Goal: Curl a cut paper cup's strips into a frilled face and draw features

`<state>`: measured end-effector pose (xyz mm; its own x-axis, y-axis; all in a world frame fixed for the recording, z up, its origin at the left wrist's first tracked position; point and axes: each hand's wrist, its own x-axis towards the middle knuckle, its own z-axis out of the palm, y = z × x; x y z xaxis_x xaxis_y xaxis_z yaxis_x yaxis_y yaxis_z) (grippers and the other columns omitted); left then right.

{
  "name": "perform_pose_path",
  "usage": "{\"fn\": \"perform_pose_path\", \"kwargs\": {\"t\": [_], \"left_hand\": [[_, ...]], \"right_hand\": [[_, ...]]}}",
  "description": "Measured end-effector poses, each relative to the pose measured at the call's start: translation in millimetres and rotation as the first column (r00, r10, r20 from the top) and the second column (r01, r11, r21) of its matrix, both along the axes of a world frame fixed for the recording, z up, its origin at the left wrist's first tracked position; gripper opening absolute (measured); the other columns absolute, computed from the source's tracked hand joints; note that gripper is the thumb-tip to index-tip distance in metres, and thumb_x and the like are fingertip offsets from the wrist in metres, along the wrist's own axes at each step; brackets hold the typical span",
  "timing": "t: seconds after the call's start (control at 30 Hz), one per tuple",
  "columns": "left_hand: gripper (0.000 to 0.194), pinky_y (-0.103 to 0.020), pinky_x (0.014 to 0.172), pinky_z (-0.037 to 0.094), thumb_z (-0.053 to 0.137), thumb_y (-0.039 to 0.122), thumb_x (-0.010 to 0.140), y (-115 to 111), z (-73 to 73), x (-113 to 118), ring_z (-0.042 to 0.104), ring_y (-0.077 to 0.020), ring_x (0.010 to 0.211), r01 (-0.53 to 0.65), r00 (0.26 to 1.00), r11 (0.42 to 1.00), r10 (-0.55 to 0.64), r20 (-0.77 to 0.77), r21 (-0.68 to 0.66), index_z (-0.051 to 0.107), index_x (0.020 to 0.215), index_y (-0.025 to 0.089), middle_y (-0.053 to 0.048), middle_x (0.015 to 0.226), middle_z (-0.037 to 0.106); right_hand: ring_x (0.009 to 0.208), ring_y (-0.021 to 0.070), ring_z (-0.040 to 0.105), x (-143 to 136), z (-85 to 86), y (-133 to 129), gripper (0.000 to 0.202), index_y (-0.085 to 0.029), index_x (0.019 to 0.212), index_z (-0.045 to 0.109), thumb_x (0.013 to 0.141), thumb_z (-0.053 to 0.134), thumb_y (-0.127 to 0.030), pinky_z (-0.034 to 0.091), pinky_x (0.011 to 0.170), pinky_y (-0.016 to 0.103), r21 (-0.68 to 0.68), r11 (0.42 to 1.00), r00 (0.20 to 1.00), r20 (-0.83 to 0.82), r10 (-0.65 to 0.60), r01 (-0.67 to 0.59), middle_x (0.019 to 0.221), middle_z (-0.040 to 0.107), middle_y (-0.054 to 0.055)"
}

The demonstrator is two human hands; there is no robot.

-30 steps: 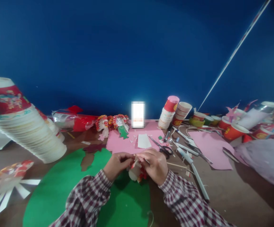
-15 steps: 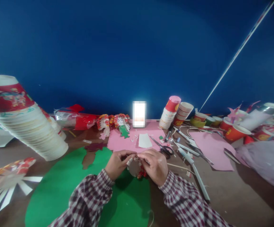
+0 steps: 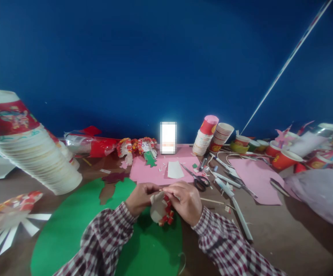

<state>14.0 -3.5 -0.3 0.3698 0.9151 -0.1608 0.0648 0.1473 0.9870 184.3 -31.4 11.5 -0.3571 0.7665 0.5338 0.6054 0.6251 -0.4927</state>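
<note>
Between my hands is a cut paper cup point(image 3: 157, 211), its round pale base facing me and red curled strips along its right side. My left hand point(image 3: 140, 198) pinches its upper left edge. My right hand point(image 3: 186, 201) is closed on the top and right, by the curled strips, with fingertips close to those of the left. The fingers cover the cup's upper rim. Below it lies a large green paper sheet point(image 3: 68, 226) with a notch cut in its far edge. A cup cut into flared white strips point(image 3: 14, 218) rests at the far left.
A tall leaning stack of paper cups point(image 3: 42, 157) stands at left. Pink paper point(image 3: 143, 174) lies ahead, with black-handled scissors point(image 3: 201, 181) at its edge. A glue gun point(image 3: 224, 186), more pink paper point(image 3: 253, 178), cups point(image 3: 286, 159) and a plastic bag point(image 3: 318, 195) spread rightward. Paper dolls point(image 3: 147, 149) stand by the blue wall.
The cut cup has turned and tipped between my fingers, so more of its round base and red curled strips shows. Both hands stay closed on it in nearly the same place.
</note>
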Motion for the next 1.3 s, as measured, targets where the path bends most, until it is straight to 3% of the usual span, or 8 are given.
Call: {"fn": "perform_pose_path", "kwargs": {"t": [0.4,0.67,0.87,1.03,1.3], "left_hand": [[0.027,-0.018,0.047,0.034,0.068,0.032,0.057,-2,-0.4,2,0.048,-0.0076,0.047,-0.011,0.999,0.994,0.015,0.031,-0.105,0.063,0.068,0.008,-0.001,0.055,0.061],[0.026,-0.019,0.047,0.036,0.069,0.033,0.057,-2,-8.2,3,0.048,-0.0080,0.047,-0.089,0.996,0.995,0.090,0.009,-0.049,0.064,0.064,0.008,-0.001,0.054,0.061],[0.025,-0.020,0.050,0.039,0.071,0.031,0.055,-3,-1.8,6,0.052,-0.0102,0.049,-0.116,0.993,0.993,0.115,-0.034,-0.025,0.065,0.066,0.009,-0.002,0.057,0.064],[0.024,-0.020,0.052,0.041,0.068,0.031,0.059,-4,1.7,5,0.055,-0.0111,0.054,-0.087,0.995,0.996,0.088,-0.040,0.016,0.066,0.071,0.010,-0.003,0.063,0.067],[0.025,-0.022,0.056,0.044,0.069,0.029,0.058,-5,0.7,6,0.058,-0.0117,0.057,-0.104,0.995,0.994,0.104,-0.007,-0.012,0.063,0.073,0.010,-0.004,0.067,0.067]], "right_hand": [[0.083,0.0138,0.054,3,-1.1,2,0.021,-0.024,0.096,0.062,0.084,0.046,-0.020,0.042,0.075,0.026,0.010,1.000,0.998,0.066,0.003,-0.004,0.088,0.063,0.002],[0.082,0.0142,0.054,1,-3.2,0,0.017,-0.023,0.089,0.061,0.081,0.048,-0.017,0.040,0.075,0.026,0.007,0.998,0.997,0.055,-0.063,0.062,0.084,0.063,0.001],[0.085,0.0149,0.053,0,-0.9,-2,0.016,-0.025,0.093,0.059,0.082,0.049,-0.021,0.038,0.077,0.025,-0.069,0.994,0.993,0.091,-0.077,0.083,0.088,0.063,-0.001],[0.075,0.0138,0.055,0,1.8,-2,0.010,-0.023,0.088,0.057,0.080,0.051,-0.023,0.039,0.067,0.022,-0.146,0.980,0.987,0.114,-0.116,0.132,0.079,0.063,0.000],[0.076,0.0133,0.055,-1,1.9,-1,0.011,-0.022,0.086,0.056,0.077,0.052,-0.018,0.038,0.068,0.021,-0.136,0.986,0.993,0.081,-0.089,0.099,0.080,0.062,0.000]]}}
